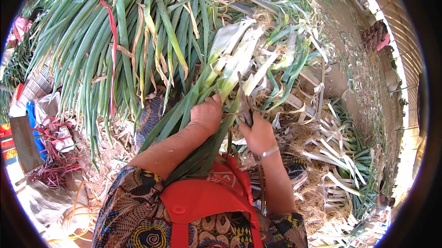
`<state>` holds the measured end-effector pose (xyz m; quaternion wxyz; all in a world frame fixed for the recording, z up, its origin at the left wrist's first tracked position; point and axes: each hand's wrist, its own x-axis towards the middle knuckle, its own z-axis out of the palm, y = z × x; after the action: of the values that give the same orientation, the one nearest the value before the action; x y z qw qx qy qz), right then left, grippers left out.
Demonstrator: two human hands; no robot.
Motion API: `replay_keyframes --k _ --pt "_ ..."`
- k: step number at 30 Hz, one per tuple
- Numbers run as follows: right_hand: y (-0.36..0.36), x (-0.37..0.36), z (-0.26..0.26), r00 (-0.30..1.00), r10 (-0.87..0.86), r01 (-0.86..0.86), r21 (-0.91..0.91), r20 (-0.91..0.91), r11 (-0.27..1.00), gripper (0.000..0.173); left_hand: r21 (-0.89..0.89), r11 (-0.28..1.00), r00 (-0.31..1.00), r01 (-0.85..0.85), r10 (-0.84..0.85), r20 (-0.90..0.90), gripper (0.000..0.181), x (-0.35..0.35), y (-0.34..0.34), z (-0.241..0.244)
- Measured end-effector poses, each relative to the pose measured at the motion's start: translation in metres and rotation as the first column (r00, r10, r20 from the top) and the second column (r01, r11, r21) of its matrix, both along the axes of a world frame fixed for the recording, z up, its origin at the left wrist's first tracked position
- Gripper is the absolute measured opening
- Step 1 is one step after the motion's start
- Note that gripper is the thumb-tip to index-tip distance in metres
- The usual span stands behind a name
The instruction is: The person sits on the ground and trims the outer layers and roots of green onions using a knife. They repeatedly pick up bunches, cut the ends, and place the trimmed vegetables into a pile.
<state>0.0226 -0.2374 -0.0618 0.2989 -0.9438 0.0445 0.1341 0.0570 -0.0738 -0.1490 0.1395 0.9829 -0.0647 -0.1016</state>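
Observation:
My left hand (207,111) is closed around several green onions (238,65), just below their white stems. Their roots point to the upper right and their leaves trail down over my lap. In my right hand (259,135) is a dark metal cutting tool (244,101), its pointed blade directed up beside the white stems. Whether it is a knife or shears, I cannot tell. A large heap of long green onion leaves (100,51) spreads at the upper left, with a red ribbon (113,54) hanging over it.
Whole onions (342,158) lie in a row at the right, beside fibrous root trimmings (304,144). Metal bars (297,103) stand behind the held stems. Red ties (57,165) and a grey sack (51,203) lie at the left. Leaf scraps cover the dirt ground (348,82).

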Motion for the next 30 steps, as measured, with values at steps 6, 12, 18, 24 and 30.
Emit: replay_keyframes --k 6,12,18,24,30 --pt "-0.028 0.035 -0.017 0.994 -0.076 0.080 -0.051 0.076 0.995 0.042 -0.268 0.961 0.963 -0.070 -0.005 -0.270 0.069 0.028 0.017 0.039" --pt "0.007 -0.076 0.044 0.977 0.208 -0.214 0.159 0.053 0.964 0.048 -0.288 0.955 0.951 -0.067 -0.027 -0.308 0.084 0.050 0.063 0.061" --pt "0.017 -0.090 0.046 0.974 0.193 -0.211 0.164 0.116 0.964 0.045 -0.324 0.945 0.942 -0.050 -0.064 -0.330 0.073 0.055 0.067 0.063" --pt "0.008 -0.040 0.017 0.987 0.110 -0.122 0.106 0.115 0.987 0.034 -0.464 0.874 0.950 -0.145 -0.009 -0.313 0.061 0.035 0.071 0.054" --pt "-0.004 0.021 -0.030 0.974 -0.022 0.033 -0.042 0.226 0.999 0.036 -0.612 0.709 0.910 -0.351 0.103 -0.403 0.053 0.016 0.051 -0.003"
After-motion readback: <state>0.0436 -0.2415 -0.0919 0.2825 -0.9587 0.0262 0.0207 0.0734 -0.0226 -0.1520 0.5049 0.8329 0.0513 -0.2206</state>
